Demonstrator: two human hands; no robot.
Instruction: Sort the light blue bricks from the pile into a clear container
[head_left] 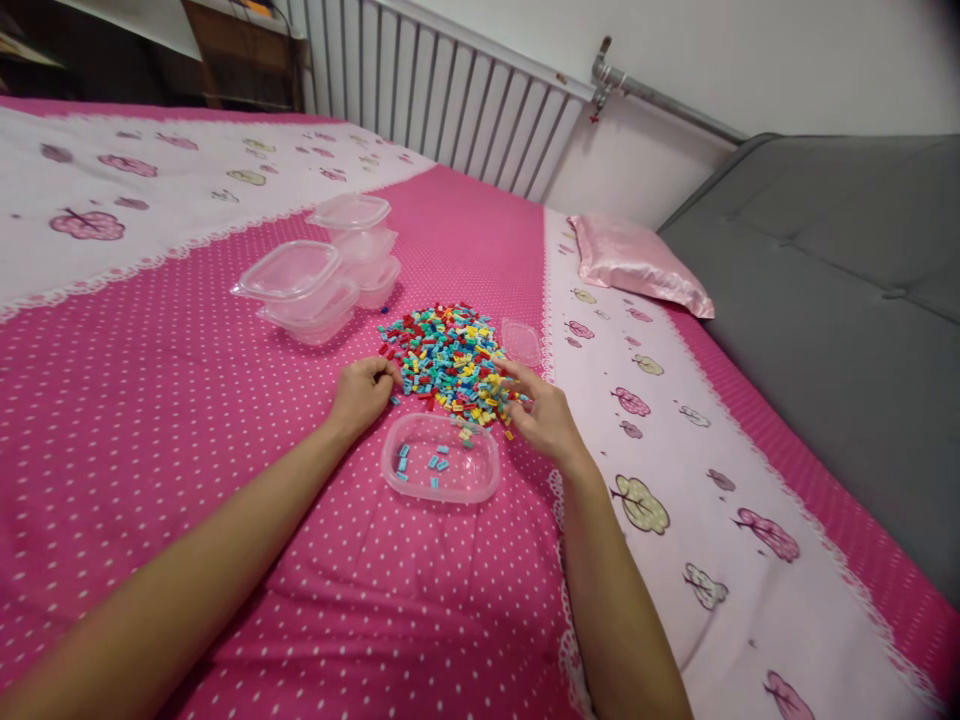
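A heap of small plastic building bricks (pixel 450 360) in red, blue, teal and yellow lies on the pink bedspread. At its left edge my left hand (pixel 364 395) is closed, fingers curled together; whatever is in them is hidden. My right hand (pixel 546 415) reaches to the right side of the heap, its fingers apart, the tips at yellow bricks. Between my wrists stands an uncovered clear plastic container (pixel 480 490) with several light blue bricks (pixel 437 463) inside. A clear lid (pixel 521 342) lies flat behind the right side of the heap.
Stacked clear containers with lids (pixel 300 290) stand behind my left hand, with more stacked containers (pixel 364 245) just beyond. One dark blue brick (pixel 385 310) lies apart near them. A pink pillow (pixel 637 262) rests by the grey headboard (pixel 825 260). A radiator (pixel 450 90) borders the bed's far side.
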